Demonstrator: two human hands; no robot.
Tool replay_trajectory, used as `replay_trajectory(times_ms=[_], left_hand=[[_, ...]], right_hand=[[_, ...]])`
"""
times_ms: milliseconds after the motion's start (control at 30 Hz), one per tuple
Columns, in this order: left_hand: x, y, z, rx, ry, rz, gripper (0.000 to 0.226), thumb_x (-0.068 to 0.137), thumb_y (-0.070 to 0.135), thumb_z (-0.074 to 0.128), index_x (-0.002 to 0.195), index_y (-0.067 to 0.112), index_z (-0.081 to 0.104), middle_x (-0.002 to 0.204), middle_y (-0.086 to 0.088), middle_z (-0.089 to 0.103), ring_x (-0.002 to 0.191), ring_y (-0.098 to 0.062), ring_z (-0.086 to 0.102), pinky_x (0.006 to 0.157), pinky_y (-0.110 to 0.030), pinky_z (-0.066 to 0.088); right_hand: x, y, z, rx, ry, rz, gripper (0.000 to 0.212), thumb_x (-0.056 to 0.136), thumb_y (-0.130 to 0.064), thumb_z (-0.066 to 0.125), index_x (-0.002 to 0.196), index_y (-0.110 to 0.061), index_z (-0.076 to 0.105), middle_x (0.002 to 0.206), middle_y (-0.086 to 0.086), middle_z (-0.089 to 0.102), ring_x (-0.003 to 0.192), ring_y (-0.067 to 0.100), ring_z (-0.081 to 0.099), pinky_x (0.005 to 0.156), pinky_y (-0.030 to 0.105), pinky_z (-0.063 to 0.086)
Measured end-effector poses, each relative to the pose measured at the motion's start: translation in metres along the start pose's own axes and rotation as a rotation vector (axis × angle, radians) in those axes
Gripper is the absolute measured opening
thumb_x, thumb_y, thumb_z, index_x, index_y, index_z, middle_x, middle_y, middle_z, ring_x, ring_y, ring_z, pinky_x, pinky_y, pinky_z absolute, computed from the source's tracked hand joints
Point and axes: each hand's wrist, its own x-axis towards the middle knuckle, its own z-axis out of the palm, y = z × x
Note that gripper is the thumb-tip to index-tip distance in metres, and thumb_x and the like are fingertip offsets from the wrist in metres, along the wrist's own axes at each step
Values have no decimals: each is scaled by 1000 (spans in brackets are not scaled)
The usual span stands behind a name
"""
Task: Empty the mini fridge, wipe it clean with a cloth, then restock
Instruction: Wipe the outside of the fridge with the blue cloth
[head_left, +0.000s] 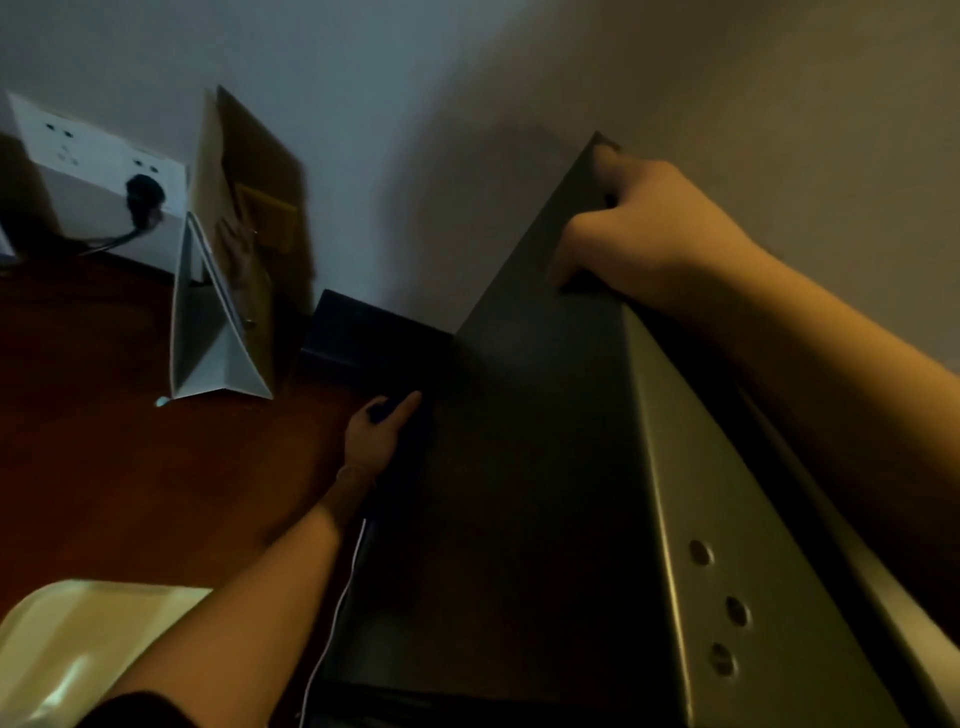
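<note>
On the dark reddish-brown floor (104, 457), seen from above in dim light, stands the mini fridge (509, 493), a dark box whose flat top fills the middle of the view and reaches back to the pale wall (467, 78). Along its right side runs a grey metal edge (696, 519) with three round holes. A thin white cord (337, 613) hangs down the fridge's left side.

The right hand (644, 228) grips the far top corner of the fridge, fingers curled over the edge by the wall. The left hand (379, 431) is low at the fridge's left side, fingers curled round something dark that is too dim to identify, one finger lying out against the cabinet.

Left of the fridge, a dark blue box (374, 332) sits against the wall, just beside the cabinet. Further left a white paper bag (208, 332) stands upright, with a brown paper bag (260, 171) just behind it; what they hold cannot be made out. A white wall socket (93, 150) at far left has a black plug (145, 197) in it. A pale yellow-green tray (72, 649) shows at the lower left corner.
</note>
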Motion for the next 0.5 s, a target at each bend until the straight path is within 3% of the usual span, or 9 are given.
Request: replay_trajectory(times_ms=[67, 167, 300, 367, 433, 500], left_hand=[[22, -3, 4, -2, 0, 2, 38, 83, 42, 76, 90, 6, 70, 86, -9, 71, 86, -26, 68, 87, -45, 53], [46, -11, 10, -43, 5, -15, 80, 64, 68, 80, 110, 3, 66, 105, -13, 70, 100, -31, 67, 96, -50, 52], [43, 15, 21, -77, 9, 28, 48, 80, 49, 77, 100, 6, 70, 97, -17, 71, 92, -32, 69, 92, -53, 53], [40, 30, 25, -95, 4, 64, 73, 70, 65, 78, 110, 6, 68, 106, -17, 70, 99, -33, 68, 93, -54, 53], [34, 46, 28, -109, -20, 80, 93, 60, 74, 78, 122, 7, 64, 114, -14, 69, 102, -26, 68, 91, -46, 56], [8, 73, 30, -145, -32, 108, 74, 72, 57, 81, 117, 1, 64, 100, -11, 71, 82, -15, 69, 70, -28, 58]], right_hand=[[2, 3, 0, -28, -2, -25, 53, 65, -27, 73, 116, -22, 58, 115, 5, 59, 116, 32, 54, 102, 55, 45], [4, 3, -1, -60, 8, -30, 62, 71, -26, 73, 130, -22, 53, 124, 4, 55, 122, 32, 51, 105, 55, 43], [4, 4, 0, -80, 32, -50, 73, 72, -28, 71, 141, -22, 47, 141, 3, 48, 136, 30, 41, 112, 52, 36], [4, 4, 0, -95, 33, -54, 79, 73, -29, 71, 146, -24, 42, 149, 3, 43, 143, 30, 34, 116, 52, 32], [3, 4, 0, -102, 30, -46, 88, 75, -29, 71, 154, -23, 33, 157, 3, 35, 149, 29, 26, 119, 51, 27], [2, 3, -1, -97, 23, -46, 92, 75, -30, 70, 156, -22, 28, 161, 3, 30, 150, 30, 23, 120, 52, 26]])
